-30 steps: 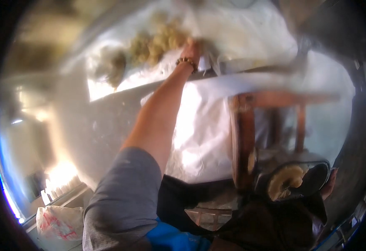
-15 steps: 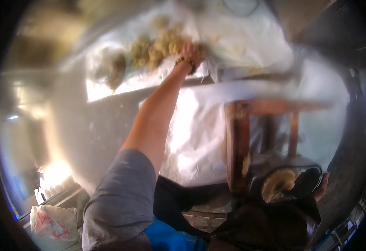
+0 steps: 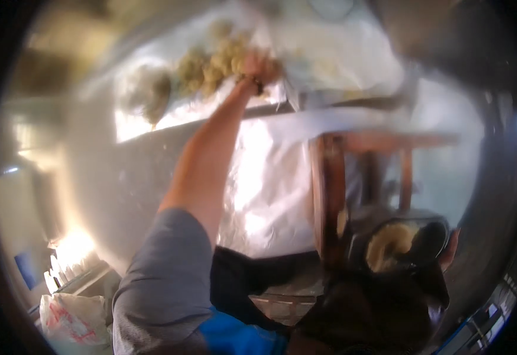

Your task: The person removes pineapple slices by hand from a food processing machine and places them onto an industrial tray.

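My left hand (image 3: 261,65), with a beaded bracelet at the wrist, reaches far forward to the right end of a heap of yellowish-brown lumps (image 3: 214,68). Blur hides how its fingers are set. The lumps lie on a bright white sheet (image 3: 181,117). At the lower right my right hand (image 3: 451,245) grips the outer side of a dark bowl (image 3: 431,244); part of that hand is hidden behind it. A pale yellow, doughy mass (image 3: 382,251) curves along the left inside of the bowl.
A brown wooden frame (image 3: 329,201) stands left of the bowl. Crumpled white sheeting (image 3: 270,195) hangs in the middle. A round, blurred vessel (image 3: 146,92) is left of the heap. At the lower left is a white plastic bag (image 3: 72,316) with red print.
The whole view has shifted slightly. My left hand has moved a little left over the right end of the heap. My right hand still has hold of the bowl.
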`<action>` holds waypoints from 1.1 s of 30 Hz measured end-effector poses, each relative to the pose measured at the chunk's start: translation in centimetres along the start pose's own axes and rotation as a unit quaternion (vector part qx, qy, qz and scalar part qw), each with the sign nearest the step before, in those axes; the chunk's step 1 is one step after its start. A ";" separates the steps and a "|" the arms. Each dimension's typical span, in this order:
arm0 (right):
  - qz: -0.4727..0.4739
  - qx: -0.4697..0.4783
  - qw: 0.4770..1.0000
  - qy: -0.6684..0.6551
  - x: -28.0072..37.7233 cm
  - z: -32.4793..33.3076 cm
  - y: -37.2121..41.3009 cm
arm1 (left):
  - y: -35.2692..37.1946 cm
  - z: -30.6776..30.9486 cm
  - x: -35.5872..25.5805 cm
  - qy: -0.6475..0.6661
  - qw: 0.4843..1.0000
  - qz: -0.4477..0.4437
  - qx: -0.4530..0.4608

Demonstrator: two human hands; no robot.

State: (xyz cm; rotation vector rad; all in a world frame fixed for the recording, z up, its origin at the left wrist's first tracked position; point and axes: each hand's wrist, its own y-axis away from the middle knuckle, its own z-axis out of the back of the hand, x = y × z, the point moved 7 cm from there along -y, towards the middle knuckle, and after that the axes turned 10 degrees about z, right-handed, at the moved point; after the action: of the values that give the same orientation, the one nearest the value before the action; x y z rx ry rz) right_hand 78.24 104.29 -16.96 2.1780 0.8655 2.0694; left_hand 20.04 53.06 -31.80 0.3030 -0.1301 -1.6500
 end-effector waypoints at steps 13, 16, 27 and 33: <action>-0.022 0.024 0.995 -0.094 2.5 -13.4 8.1 | 30.7 21.5 -19.4 0.168 0.804 -0.553 -0.139; 0.009 0.070 0.994 -0.080 2.5 -13.6 8.2 | 38.1 21.2 -24.5 0.157 0.760 -0.625 -0.082; 0.071 0.157 0.977 -0.124 1.0 -15.1 7.4 | 42.5 11.9 -30.7 -0.052 0.735 -0.674 0.049; 0.081 0.091 0.989 -0.086 -2.5 -12.2 6.5 | 42.1 9.8 -28.5 -0.124 0.765 -0.626 0.088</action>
State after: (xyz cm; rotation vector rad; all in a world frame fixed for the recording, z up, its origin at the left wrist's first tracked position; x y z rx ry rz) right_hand 69.42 93.43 -15.33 2.5570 0.9214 1.8970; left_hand 59.94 75.96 -7.96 0.3282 -0.3282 -3.0395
